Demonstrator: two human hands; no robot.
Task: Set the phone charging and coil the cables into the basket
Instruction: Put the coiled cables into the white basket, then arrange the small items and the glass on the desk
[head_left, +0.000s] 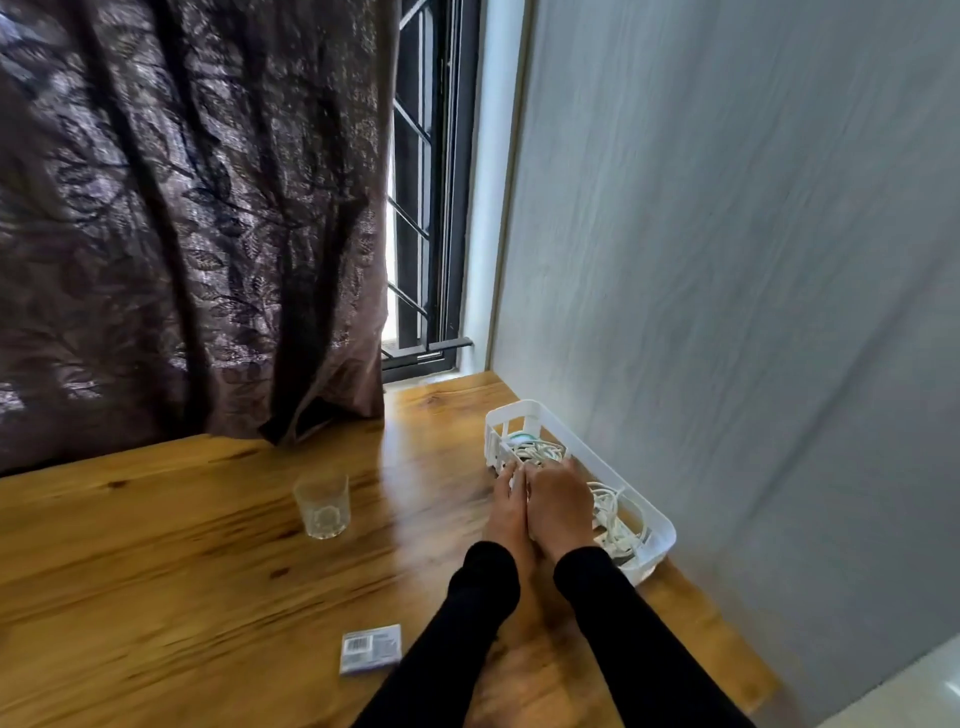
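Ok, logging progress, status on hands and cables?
Both hands at basket, grip unclear. White cables inside. Glass well clear.

A glossy wooden surface (182, 561) with dark grain streaks runs into the corner of the room. A dark leaf-patterned curtain (182, 234) hangs on the left, its hem resting on the wood, beside a black-framed barred window (423, 208) letting in daylight. On the right stands a plain pale grey wall (727, 260).

The wooden table (182, 545) carries a glass (322, 506), basket (660, 525) and small packet (371, 649).
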